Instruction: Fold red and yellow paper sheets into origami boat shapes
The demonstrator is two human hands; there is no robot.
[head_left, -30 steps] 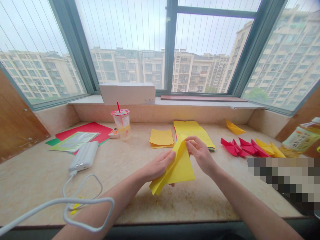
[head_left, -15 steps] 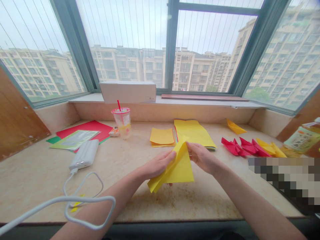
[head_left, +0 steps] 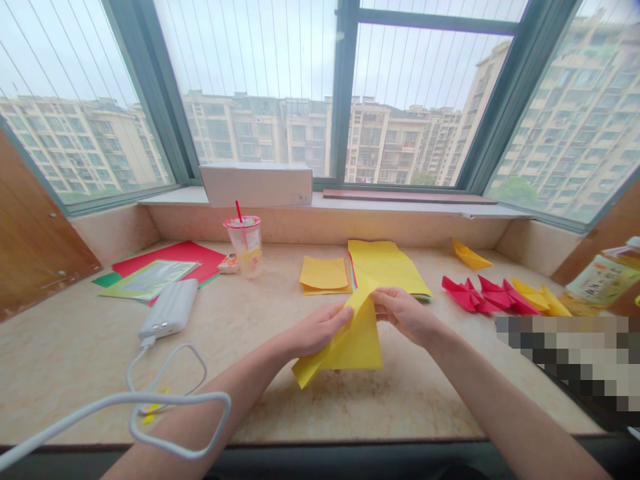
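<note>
A folded sheet of yellow paper (head_left: 353, 347) is held above the counter between both hands. My left hand (head_left: 317, 331) grips its left side, thumb on top and the other fingers mostly hidden behind the sheet. At the upper right edge, my right hand (head_left: 403, 312) pinches the paper near the fold. One flap runs diagonally from the upper right down to the lower left. Just beyond the hands lie a stack of yellow sheets (head_left: 387, 263) with other colours beneath, and a smaller pile of orange-yellow squares (head_left: 325, 275).
Folded red paper shapes (head_left: 467, 295) and a yellow paper boat (head_left: 471, 254) lie to the right, near a bottle (head_left: 607, 273). Leftward are a plastic cup (head_left: 245, 243), red paper (head_left: 175, 259), a power bank (head_left: 170, 308) and its looping white cable (head_left: 115, 402). A white box (head_left: 257, 185) stands on the sill.
The diagonal flap lies flatter and closer to the rest of the sheet. The paper's lower end has shifted slightly left and down, with both hands keeping their hold.
</note>
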